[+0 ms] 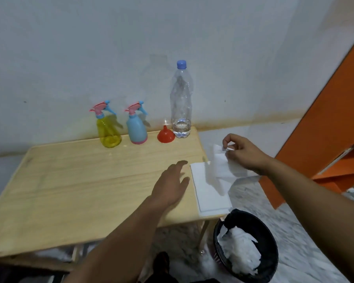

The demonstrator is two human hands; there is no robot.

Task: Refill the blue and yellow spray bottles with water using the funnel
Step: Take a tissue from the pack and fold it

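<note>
Now my right hand (243,154) is pinching a thin white tissue (221,160) | left hand (172,184) is hovering flat, fingers spread, beside it | yellow spray bottle (108,129), blue spray bottle (136,127), red plastic funnel (166,135), clear water bottle (181,103) are standing well beyond my fingertips.

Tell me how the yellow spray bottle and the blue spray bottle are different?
The yellow spray bottle is see-through; the blue spray bottle is solid-coloured, so its inside is hidden. The yellow one stands farther left; the blue one is nearer the red funnel. Both stand upright with pink-and-blue trigger heads on.
</note>
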